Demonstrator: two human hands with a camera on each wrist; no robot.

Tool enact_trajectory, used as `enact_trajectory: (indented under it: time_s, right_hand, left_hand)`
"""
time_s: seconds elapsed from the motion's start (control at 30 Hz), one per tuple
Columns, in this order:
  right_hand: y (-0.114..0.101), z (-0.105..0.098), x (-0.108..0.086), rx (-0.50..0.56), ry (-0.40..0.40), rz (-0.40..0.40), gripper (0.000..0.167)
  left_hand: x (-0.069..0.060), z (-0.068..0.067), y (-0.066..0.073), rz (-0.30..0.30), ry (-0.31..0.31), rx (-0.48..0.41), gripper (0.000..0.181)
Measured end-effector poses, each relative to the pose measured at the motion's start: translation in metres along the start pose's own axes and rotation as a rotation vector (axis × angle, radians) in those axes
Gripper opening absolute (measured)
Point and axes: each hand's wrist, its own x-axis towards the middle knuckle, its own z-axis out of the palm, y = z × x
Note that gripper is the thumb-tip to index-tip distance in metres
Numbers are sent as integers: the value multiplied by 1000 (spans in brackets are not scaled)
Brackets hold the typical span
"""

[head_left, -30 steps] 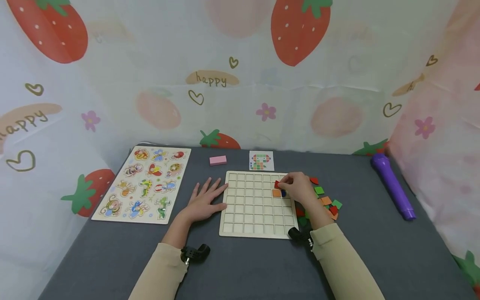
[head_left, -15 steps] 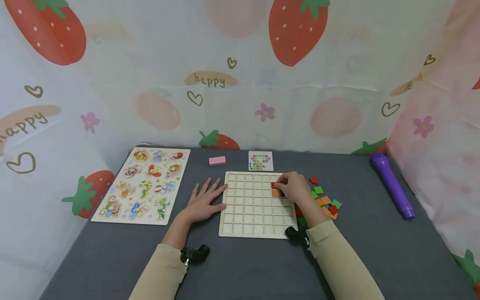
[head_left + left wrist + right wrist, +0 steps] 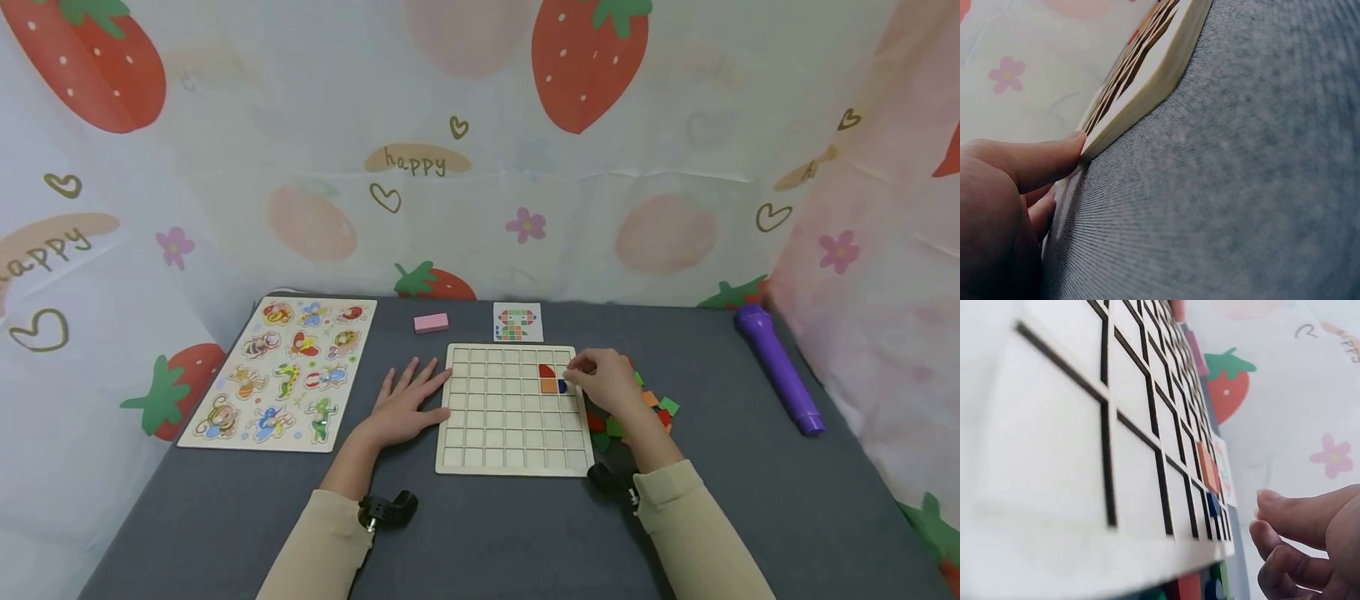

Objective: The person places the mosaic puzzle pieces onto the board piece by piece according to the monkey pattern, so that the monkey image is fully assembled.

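At lower centre, a flat, pale gridded board bears a red tile, orange tile and blue tile upper right.

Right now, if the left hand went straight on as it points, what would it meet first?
The grid board, most likely: the left hand seems to touch its left edge.

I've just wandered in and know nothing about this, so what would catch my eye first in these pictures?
Probably the big red strawberries on the backdrop, high above the table. Next might come the purple cylinder at the table's right side. Then the red piece, orange piece and blue piece stand out on the pale grid board, toward its upper right, by the right hand.
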Motion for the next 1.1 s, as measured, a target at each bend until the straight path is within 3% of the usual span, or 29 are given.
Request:
enact_trajectory:
  time_s: [0.27, 0.5, 0.7, 1.1]
  right_hand:
    - [13, -15, -24, 14, -20, 51, 23]
    - [22, -22, -42, -1, -129, 70, 22]
    - [26, -20, -46, 2, -219, 59, 25]
    - [23, -12, -43, -104, -202, 52, 17]
  left_hand:
    - [-1, -2, 0, 3, 5, -9, 72]
    - [-1, -1, 0, 6, 7, -5, 73]
    - [0, 1, -1, 10, 8, -6, 72]
    - [0, 2, -3, 7, 14, -4, 73]
